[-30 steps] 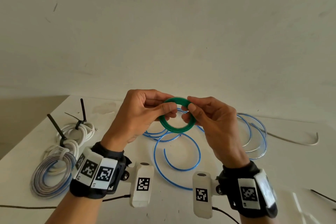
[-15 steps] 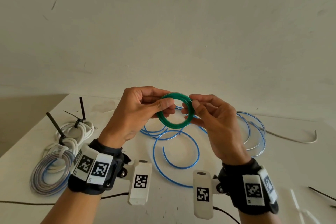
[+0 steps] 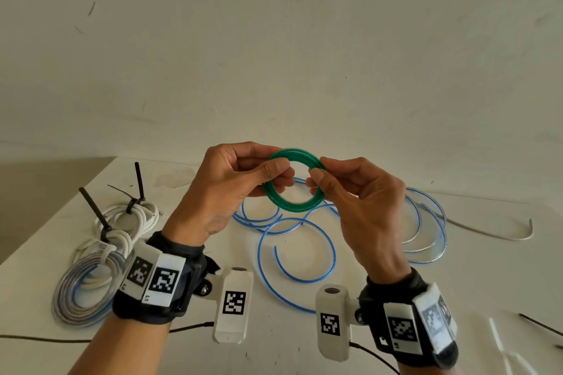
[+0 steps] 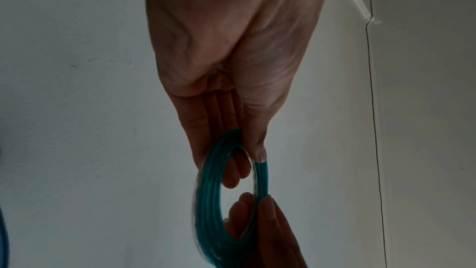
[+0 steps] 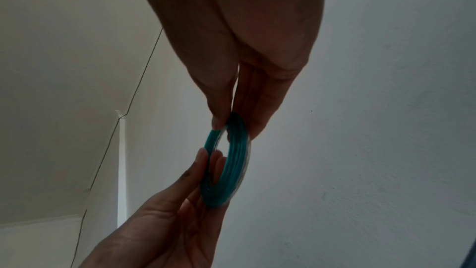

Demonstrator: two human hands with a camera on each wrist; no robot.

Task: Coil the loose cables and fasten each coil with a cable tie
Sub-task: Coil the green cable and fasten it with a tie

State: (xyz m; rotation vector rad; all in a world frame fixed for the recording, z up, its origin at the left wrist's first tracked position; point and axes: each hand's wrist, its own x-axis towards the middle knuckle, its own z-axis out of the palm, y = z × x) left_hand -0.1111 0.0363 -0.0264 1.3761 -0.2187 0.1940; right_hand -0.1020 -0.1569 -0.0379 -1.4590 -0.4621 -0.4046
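A coil [image 3: 294, 205] hung between the left hand [image 3: 225, 189] and the right hand [image 3: 362, 207], above the table [image 3: 274, 350]. Under and behind it lay a loose cable [image 3: 297, 265], spreading rightward. Left of the hands lay three tied coils [image 3: 137, 216] in a cluster. A wire [image 3: 499, 234] lay far right, by the wall [image 3: 274, 55].

The small coil [image 3: 294, 184] held up between the hands is green, teal in the wrist views, with clear glossy edges. The loose cable [image 3: 297, 250] on the desk [image 3: 268, 341] is bright blue with pale glints. The desk is white. Two bundles [image 3: 131, 216] at the left are white with black ties [image 3: 138, 181]; a third [image 3: 80, 292] is grey-white streaked blue. The wrist bands [image 3: 152, 280] are black, bearing white tags with black square patterns
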